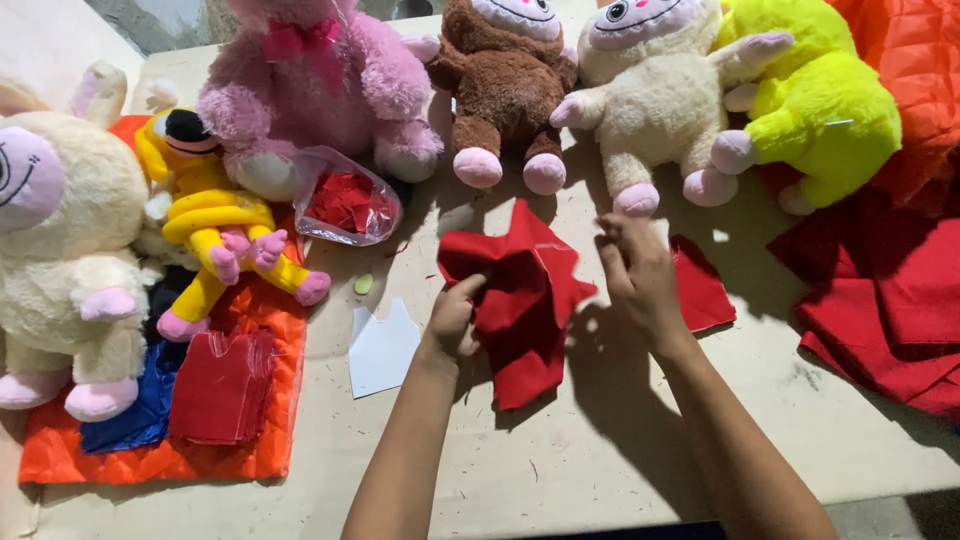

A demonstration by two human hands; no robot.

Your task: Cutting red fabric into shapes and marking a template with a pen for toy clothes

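A crumpled piece of red felt [520, 300] lies in the middle of the pale table [560, 470]. My left hand [452, 320] grips its left edge with the fingers curled into the fabric. My right hand [636, 272] pinches the felt's upper right part, fingers closed near its edge. A second flat red felt piece [702, 288] lies just right of my right hand, partly hidden by it.
Plush toys line the far edge: pink [310, 90], brown [505, 80], cream [650, 100], neon yellow [825, 110]. A big cream plush [60, 250] and yellow doll [215, 225] sit left, on orange quilted cloth [150, 455]. A clear bag of red scraps [345, 200], white paper pattern [382, 350], red fabric pile [885, 300].
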